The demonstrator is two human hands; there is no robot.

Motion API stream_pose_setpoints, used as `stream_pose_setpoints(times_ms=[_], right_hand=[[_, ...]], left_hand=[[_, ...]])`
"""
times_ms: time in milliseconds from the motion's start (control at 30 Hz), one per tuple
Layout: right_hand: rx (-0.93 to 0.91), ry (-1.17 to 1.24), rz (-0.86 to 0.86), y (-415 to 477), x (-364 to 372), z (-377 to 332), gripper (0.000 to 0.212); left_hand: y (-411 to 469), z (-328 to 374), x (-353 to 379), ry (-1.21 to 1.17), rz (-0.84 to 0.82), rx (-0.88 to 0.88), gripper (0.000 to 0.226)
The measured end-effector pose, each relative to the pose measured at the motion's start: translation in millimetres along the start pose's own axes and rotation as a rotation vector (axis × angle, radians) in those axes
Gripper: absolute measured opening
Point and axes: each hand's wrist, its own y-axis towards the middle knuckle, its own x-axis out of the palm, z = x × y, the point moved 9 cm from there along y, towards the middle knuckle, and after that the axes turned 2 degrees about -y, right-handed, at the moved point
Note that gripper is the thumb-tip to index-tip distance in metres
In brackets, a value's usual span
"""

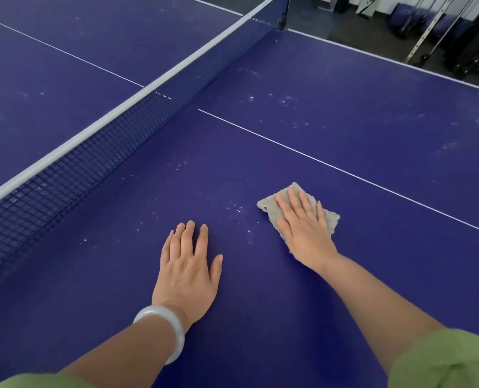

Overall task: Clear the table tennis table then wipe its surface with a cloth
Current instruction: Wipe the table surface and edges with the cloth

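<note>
Under the right hand (305,228), flat with fingers straight, a grey cloth (269,208) is pressed to the blue table (345,121); the left hand (189,264) rests open just beside it, holding nothing. Nothing else lies on the visible surface, so wiping looks to be the step in hand. White specks (238,210) sit just left of the cloth; the next stroke should probably sweep there, then toward the net (64,177).

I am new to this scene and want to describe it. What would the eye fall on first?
First, two bare hands flat on the blue table tennis table: the right hand presses a grey cloth near the white centre line, and the left hand, with a pale bangle at its wrist, rests beside it. Then the dark net crossing at the left, and white specks between the hands.
</note>
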Motion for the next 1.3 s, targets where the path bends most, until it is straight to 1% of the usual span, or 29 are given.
stream_pose_setpoints(times_ms=[33, 100, 167, 233, 300, 367, 467, 533, 600, 667, 700, 733, 767, 867, 900, 933, 967, 1000, 1033, 1100, 1133, 1167, 1200, 1233, 1300], right_hand=[[0.047, -0.018, 0.014, -0.6, -3.4, 22.5, 0.058], [0.288, -0.002, 0.049, 3.7, -15.7, 82.0, 0.055], [0.514, 0.077, 0.018, 13.3, -20.6, 125.7, 0.056], [0.619, 0.099, -0.005, 33.4, -21.9, 136.2, 0.056], [0.643, 0.118, -0.026, 62.3, -23.1, 123.2, 0.057], [0.583, 0.134, -0.045, 93.3, -24.3, 92.8, 0.058], [0.387, 0.174, -0.044, 124.3, -28.2, 27.6, 0.056], [0.168, 0.137, -0.043, 123.6, -24.1, -26.2, 0.056], [-0.084, 0.058, -0.019, 103.3, -15.1, -71.3, 0.055], [-0.257, 0.014, -0.029, 80.5, -7.3, -80.2, 0.056], [-0.281, -0.005, -0.028, 76.3, -7.4, -68.2, 0.056], [-0.239, -0.02, -0.011, 76.9, -10.8, -46.6, 0.055], [-0.132, -0.034, 0.016, 79.8, -15.9, -16.7, 0.055], [0.359, 0.022, 0.046, 79.8, -26.0, 76.7, 0.055], [0.48, 0.041, 0.032, 78.7, -24.3, 88.5, 0.056], [0.547, 0.038, 0.023, 80.0, -23.5, 86.4, 0.056], [0.546, 0.024, 0.027, 84.5, -23.9, 71.9, 0.057], [0.47, 0.015, 0.043, 91.8, -24.6, 46.3, 0.058], [0.329, 0.013, 0.066, 98.8, -24.4, 11.2, 0.057], [-0.018, 0.003, 0.069, 98.7, -18.3, -66.8, 0.054], [-0.142, 0.0, 0.038, 92.1, -12.8, -94.2, 0.054], [-0.206, -0.001, 0.011, 86.9, -9.0, -105.7, 0.055], [-0.222, 0.0, -0.006, 83.7, -8.1, -102.0, 0.055], [-0.2, -0.002, -0.009, 81.3, -8.9, -86.7, 0.055], [-0.077, -0.01, 0.013, 73.1, -13.0, -33.7, 0.054]], left_hand=[[-0.2, 0.2, -0.9, 0.002, -0.003, -0.003, 0.07], [-0.8, 1.7, -2.4, 0.008, -0.007, 0.0, 0.073], [-0.7, 1.7, -2.5, 0.012, -0.009, -0.003, 0.073], [-0.4, 1.1, -2.1, 0.029, -0.009, -0.005, 0.072], [-0.6, 1.1, -1.3, 0.039, -0.014, -0.004, 0.072], [-0.3, 0.7, 0.3, 0.035, -0.024, -0.006, 0.073], [0.0, 0.0, 2.1, 0.003, -0.018, -0.001, 0.068], [0.1, -0.9, 3.0, -0.002, -0.02, -0.002, 0.067], [0.8, -1.8, 3.1, 0.0, -0.023, -0.011, 0.068], [1.0, -2.0, 3.9, -0.002, -0.031, -0.012, 0.07], [0.9, -2.1, 4.2, 0.001, -0.035, -0.013, 0.069], [0.5, -2.4, 4.1, 0.004, -0.037, -0.014, 0.069], [0.4, -2.3, 3.1, 0.002, -0.038, -0.015, 0.07], [0.5, -0.3, 0.1, -0.006, -0.038, -0.019, 0.074], [0.4, -0.3, 0.0, -0.006, -0.039, -0.02, 0.074], [0.4, -0.4, 0.4, -0.005, -0.04, -0.021, 0.074], [0.2, -0.5, 0.7, -0.001, -0.041, -0.022, 0.075], [0.2, -0.7, 0.7, 0.002, -0.039, -0.024, 0.075], [0.2, -1.0, 0.5, 0.002, -0.035, -0.027, 0.075], [0.1, -1.4, 0.1, -0.003, -0.026, -0.032, 0.075], [0.2, -1.6, 0.3, -0.003, -0.024, -0.033, 0.075], [0.4, -1.9, 0.4, -0.002, -0.023, -0.032, 0.074], [0.7, -2.0, 0.8, -0.002, -0.023, -0.031, 0.074], [0.8, -2.2, 0.9, -0.004, -0.024, -0.032, 0.074], [0.7, -1.8, 1.0, -0.001, -0.031, -0.03, 0.075]])
